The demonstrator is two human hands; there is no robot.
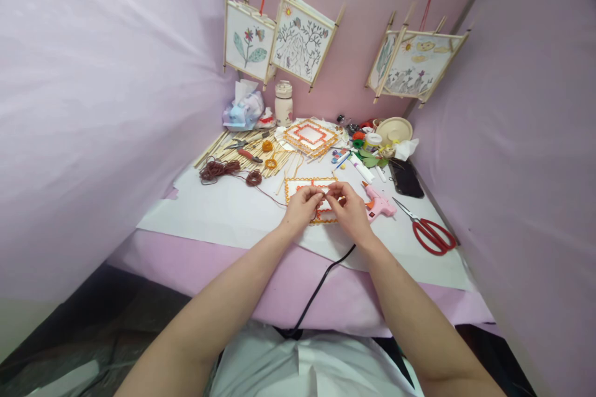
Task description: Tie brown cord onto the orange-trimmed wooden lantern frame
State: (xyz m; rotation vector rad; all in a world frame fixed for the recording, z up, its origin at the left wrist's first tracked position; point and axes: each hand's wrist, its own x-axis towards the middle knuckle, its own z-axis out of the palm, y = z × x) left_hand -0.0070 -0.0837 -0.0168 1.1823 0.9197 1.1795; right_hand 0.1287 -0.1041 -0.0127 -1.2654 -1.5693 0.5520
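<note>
Both hands are close together over a white panel (pixel 292 187) edged with orange and yellow cord. My left hand (pixel 305 205) is closed in a pinch, with brown cord (pixel 272 198) running to it from a small brown coil (pixel 254 178) on the left. Beside it, my right hand (pixel 345 203) pinches too, its fingertips nearly meeting the left ones; whatever lies between them is too small to make out. The hands hide the middle of the panel. A pink glue gun (pixel 380 203) lies just right of my right hand.
Red-handled scissors (pixel 434 236) and a black phone (pixel 406 178) lie on the right. Behind are thin sticks (pixel 223 161), pliers (pixel 250 155), another corded panel (pixel 311 135) and a bottle (pixel 284 104). Framed drawings (pixel 302 43) hang above. A black cable (pixel 321 285) crosses the front edge.
</note>
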